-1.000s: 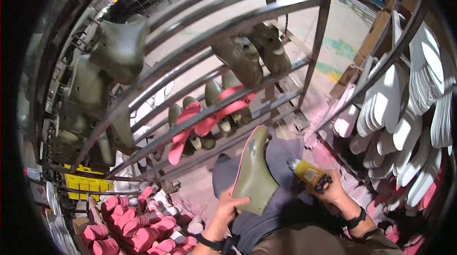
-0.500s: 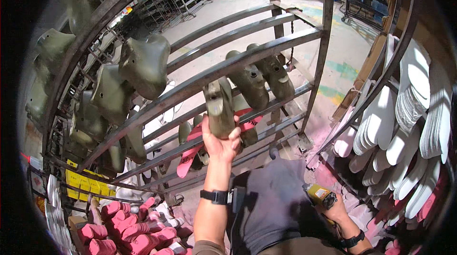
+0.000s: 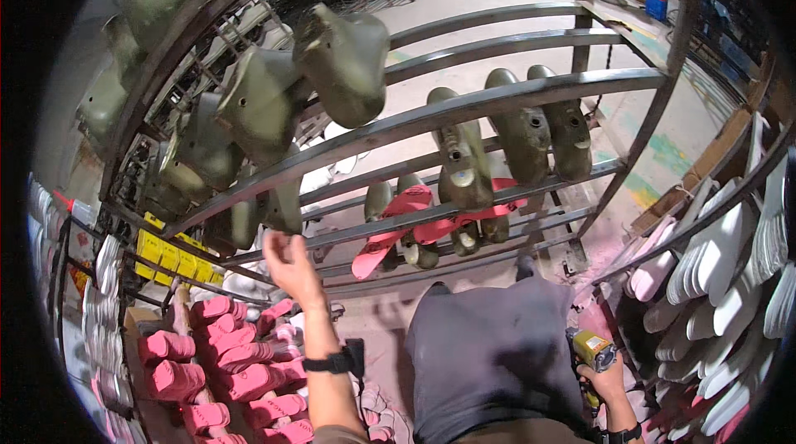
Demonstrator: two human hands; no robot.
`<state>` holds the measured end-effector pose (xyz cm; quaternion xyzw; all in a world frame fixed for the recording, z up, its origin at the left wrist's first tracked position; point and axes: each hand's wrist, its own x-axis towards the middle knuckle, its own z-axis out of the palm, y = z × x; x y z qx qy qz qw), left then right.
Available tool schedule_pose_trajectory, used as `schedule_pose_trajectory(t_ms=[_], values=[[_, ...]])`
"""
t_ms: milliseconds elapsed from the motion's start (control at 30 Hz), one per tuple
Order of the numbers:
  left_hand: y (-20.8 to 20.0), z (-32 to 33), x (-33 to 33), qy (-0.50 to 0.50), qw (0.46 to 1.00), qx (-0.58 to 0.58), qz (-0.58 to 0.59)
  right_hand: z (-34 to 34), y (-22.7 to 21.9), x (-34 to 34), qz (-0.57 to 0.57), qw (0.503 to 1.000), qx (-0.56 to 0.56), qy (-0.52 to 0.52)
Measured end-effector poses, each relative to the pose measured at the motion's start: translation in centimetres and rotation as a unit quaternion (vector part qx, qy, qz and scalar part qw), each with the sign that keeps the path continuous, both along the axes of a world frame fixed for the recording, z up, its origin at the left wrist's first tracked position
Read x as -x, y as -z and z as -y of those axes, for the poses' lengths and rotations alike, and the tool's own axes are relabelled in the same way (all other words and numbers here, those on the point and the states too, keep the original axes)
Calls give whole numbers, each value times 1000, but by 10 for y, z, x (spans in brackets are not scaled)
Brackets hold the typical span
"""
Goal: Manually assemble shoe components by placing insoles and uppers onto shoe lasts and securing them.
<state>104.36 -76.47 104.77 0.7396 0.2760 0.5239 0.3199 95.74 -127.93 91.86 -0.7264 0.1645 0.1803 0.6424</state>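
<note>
My left hand (image 3: 295,271) is raised and open, its fingers apart and curved upward. It is just below an olive-green shoe last (image 3: 284,205) on the metal rack (image 3: 464,115); whether they touch I cannot tell. Down at my right side, my right hand (image 3: 607,379) is closed round a yellow-and-black power tool (image 3: 594,350). Another olive-green last (image 3: 461,158) hangs toward the middle of the rack, with two more to its right. Pink insoles (image 3: 396,218) lie across the lower bars, among several lower lasts.
Several pink, sock-like pieces (image 3: 246,356) stand upright at lower left, near yellow boxes (image 3: 170,260). Bundles of white insoles (image 3: 715,237) hang on a rack at right. More olive-green lasts (image 3: 263,104) fill the rack's left side. A blue bin (image 3: 656,4) stands far right.
My left hand has let go of the middle last and moved left; that last now hangs on the rack. The view has shifted left. My right hand still holds the tool.
</note>
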Motion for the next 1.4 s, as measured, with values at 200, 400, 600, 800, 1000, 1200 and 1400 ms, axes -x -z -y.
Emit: schedule_pose_trajectory(t_ms=[200, 400, 600, 800, 1000, 1200, 1400], values=[[7, -108, -33, 124, 989, 85, 7, -11, 6, 1, 20, 1000, -13, -4], [0, -62, 5, 64, 989, 84, -101, -10, 8, 6, 35, 999, 12, 21], [42, 17, 141, 179, 869, 372, 273, -15, 0, -9, 12, 1000, 2, 9], [106, 113, 156, 326, 668, 669, 29, -31, 2, -24, 47, 997, -27, 55], [148, 143, 117, 292, 653, 665, -216, -41, 18, -56, 138, 988, 62, 14], [105, 65, 40, 188, 917, -122, -330, -55, 25, -83, 152, 986, 70, -6], [94, 6, -9, 126, 864, -207, -441, -69, -4, -81, 89, 994, 63, -30]])
